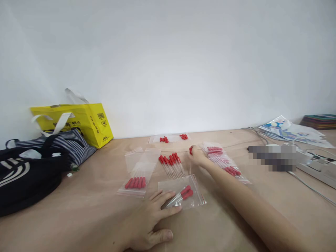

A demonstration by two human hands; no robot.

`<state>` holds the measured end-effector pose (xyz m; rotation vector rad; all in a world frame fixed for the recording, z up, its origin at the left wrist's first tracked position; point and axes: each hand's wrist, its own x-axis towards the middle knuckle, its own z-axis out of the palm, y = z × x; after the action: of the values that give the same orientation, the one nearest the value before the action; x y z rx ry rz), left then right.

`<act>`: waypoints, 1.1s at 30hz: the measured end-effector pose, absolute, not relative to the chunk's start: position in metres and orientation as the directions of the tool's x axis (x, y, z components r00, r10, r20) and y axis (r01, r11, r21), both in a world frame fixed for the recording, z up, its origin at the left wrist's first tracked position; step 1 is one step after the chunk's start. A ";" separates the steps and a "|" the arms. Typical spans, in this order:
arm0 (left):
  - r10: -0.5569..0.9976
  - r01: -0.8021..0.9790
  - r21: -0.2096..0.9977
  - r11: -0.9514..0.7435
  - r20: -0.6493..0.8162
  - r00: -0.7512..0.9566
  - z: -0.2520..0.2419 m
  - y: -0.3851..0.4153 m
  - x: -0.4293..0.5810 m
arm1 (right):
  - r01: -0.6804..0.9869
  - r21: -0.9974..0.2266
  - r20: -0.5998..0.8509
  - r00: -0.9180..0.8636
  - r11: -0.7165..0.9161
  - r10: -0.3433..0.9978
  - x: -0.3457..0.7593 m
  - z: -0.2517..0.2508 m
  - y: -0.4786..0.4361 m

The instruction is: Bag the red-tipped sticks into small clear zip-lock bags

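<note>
The left hand (pixel 147 224) lies open, pressing the near bag (pixel 194 200) on the counter (pixel 91 210); the right hand (pixel 198 157), grip closed on a red-capped dropper (pixel 190 150), may scatter the loose droppers (pixel 172 164) left of it.

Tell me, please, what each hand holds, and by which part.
The right hand pinches a dropper by its red cap. The left hand holds nothing; it lies flat, pressing the edge of a bag.
</note>
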<state>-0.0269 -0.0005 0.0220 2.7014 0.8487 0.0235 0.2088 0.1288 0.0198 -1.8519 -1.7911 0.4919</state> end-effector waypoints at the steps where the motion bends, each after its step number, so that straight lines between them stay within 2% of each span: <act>1: 0.560 0.559 0.293 -0.776 -0.088 0.824 0.024 -0.001 -0.026 | 0.793 -0.608 0.126 0.066 0.025 0.990 0.217 0.019 0.126; 4: 0.556 0.564 0.293 -0.772 -0.118 0.822 0.028 -0.003 -0.024 | 0.663 -0.740 0.220 0.080 0.113 0.972 0.239 0.011 0.107; 7: 0.555 0.570 0.294 -0.767 -0.141 0.820 0.031 -0.004 -0.022 | 0.317 -0.920 0.279 0.116 0.231 0.953 0.251 -0.006 0.078; 9: 0.556 0.573 0.292 -0.766 -0.146 0.818 0.032 -0.004 -0.021 | 0.163 -0.959 0.260 0.163 0.234 0.952 0.253 -0.017 0.062; 12: 0.565 0.580 0.287 -0.762 -0.142 0.813 0.032 -0.003 -0.020 | 0.034 -0.974 0.225 0.181 0.222 0.957 0.249 -0.029 0.047; 17: 0.572 0.584 0.277 -0.764 -0.129 0.810 0.031 -0.003 -0.020 | -0.032 -0.976 0.209 0.142 0.215 0.968 0.241 -0.031 0.040; 28: 0.569 0.578 0.292 -0.762 -0.123 0.813 0.028 -0.002 -0.021 | -0.046 -0.967 0.233 0.240 0.251 0.942 0.246 -0.027 0.043; 33: 0.570 0.578 0.291 -0.762 -0.122 0.813 0.029 -0.003 -0.020 | -0.105 -0.971 0.183 0.242 0.213 0.953 0.238 -0.025 0.038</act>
<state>-0.0202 -0.0031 0.0287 2.6825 0.8734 -0.0378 0.2377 0.0377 -0.0247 -1.0712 -1.0353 0.9541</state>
